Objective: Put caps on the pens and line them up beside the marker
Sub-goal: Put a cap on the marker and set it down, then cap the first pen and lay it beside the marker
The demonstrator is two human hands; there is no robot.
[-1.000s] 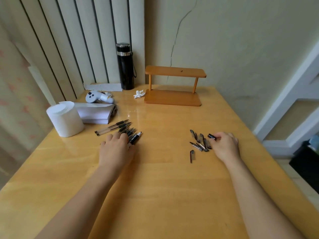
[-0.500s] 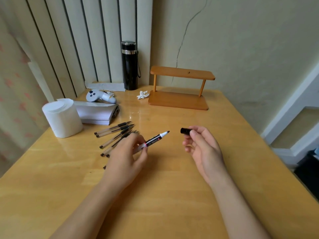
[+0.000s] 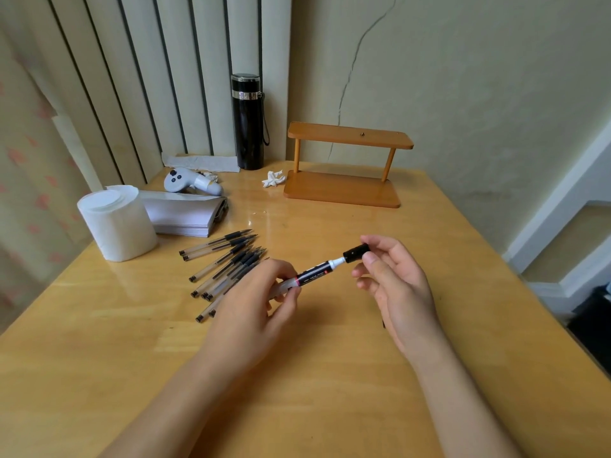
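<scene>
Half a second ago the black cap (image 3: pixel 356 253) sat clear of the marker (image 3: pixel 309 274), with a gap between it and the exposed tip; now the 2 have come together, and the cap's open end covers the point of the white nib section. Both hands have closed toward each other above the middle of the table (image 3: pixel 330 375).

Its body is black with white print and a thin red band, a clear rear end and a white neck at the front. It is held in the air, tilted so the nib end points up and to the right. Only the very tip is inside the cap; most of the white neck is still bare.

At its rear end, the left hand (image 3: pixel 251 312) pinches the marker between thumb and curled fingers. On the right, the right hand (image 3: pixel 396 285) pinches the cap between thumb and forefinger, the other fingers loosely curled below.

Just left of the left hand, a loose heap of clear uncapped pens (image 3: pixel 224 259) lies on the table, tips pointing far and right. Farther left stand a white paper roll (image 3: pixel 115 223) and a stack of white paper (image 3: pixel 182 211). At the far edge are a black flask (image 3: pixel 247 122) and a small wooden shelf (image 3: pixel 347 166).
</scene>
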